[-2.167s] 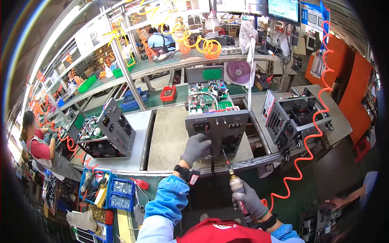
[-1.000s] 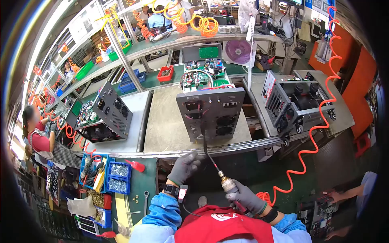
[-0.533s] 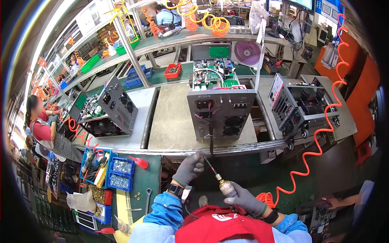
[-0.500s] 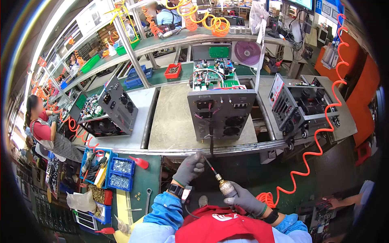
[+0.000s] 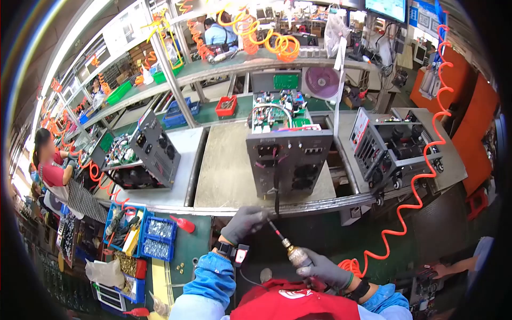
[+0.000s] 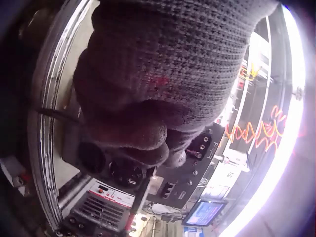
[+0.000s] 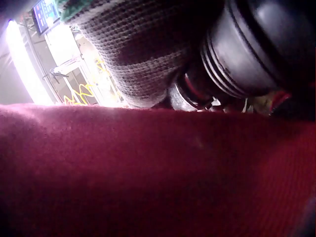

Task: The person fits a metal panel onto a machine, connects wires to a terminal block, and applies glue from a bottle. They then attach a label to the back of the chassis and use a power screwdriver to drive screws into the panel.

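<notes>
My right hand, in a grey knit glove, grips a pneumatic screwdriver whose bit slants up and left. The left hand, gloved alike, has curled fingers at the bit's tip; in the left wrist view the dark bit runs in under them. Anything small inside those fingers is hidden. Just beyond both hands stands a grey electronics unit, its back panel with fans facing me and green circuit boards exposed on top. A dark strap hangs down its front. A red apron fills most of the right wrist view.
Blue bins of screws and a red bottle lie at left. Similar units stand left and right. An orange coiled hose hangs at right. A metal bench rail runs ahead. Another person works at far left.
The screwdriver bit has come back from the unit's panel toward me. My left hand has left the panel too and joined the bit's tip. Over the last half second both hands shift little.
</notes>
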`<state>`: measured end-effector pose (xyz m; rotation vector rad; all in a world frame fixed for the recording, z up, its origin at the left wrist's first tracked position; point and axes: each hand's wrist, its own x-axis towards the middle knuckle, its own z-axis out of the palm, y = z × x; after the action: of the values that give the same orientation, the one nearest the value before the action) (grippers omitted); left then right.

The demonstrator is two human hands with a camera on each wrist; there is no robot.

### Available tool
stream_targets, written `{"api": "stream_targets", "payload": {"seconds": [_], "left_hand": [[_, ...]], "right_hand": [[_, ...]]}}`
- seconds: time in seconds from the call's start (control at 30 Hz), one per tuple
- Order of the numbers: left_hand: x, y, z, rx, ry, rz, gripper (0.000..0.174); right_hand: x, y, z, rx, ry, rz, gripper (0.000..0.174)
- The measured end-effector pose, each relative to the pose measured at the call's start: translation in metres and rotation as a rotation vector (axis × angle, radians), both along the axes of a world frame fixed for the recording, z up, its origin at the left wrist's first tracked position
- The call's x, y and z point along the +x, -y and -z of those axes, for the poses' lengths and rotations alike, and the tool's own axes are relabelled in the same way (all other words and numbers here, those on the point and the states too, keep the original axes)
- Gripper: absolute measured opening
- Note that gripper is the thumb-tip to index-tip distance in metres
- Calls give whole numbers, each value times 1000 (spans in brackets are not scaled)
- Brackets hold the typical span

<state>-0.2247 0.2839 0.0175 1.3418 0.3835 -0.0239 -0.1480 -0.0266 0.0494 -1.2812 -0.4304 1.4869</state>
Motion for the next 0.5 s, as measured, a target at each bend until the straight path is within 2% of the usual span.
{"api": "stream_targets", "payload": {"seconds": [0.03,0.1,0.2,0.33,0.4,0.43,0.47,0.5], "left_hand": [[1,-7,11,-60,50,42,37],[6,-11,14,-15,67,112,46],[19,14,-5,191,43,-18,51],[42,22,-6,120,159,-118,51],[75,7,9,486,356,-386,47],[85,14,-14,661,450,-523,45],[87,21,-42,956,387,-596,38],[101,15,-40,1121,403,-669,34]], "right_hand": [[0,3,5,-21,-142,11,71],[3,8,16,35,-502,29,65],[11,7,16,57,-464,66,62],[11,3,6,80,-179,139,66],[15,4,-3,87,-135,179,71],[17,5,-5,97,-124,199,73],[19,7,-7,96,-132,211,74],[21,10,-10,93,-140,225,76]]}}
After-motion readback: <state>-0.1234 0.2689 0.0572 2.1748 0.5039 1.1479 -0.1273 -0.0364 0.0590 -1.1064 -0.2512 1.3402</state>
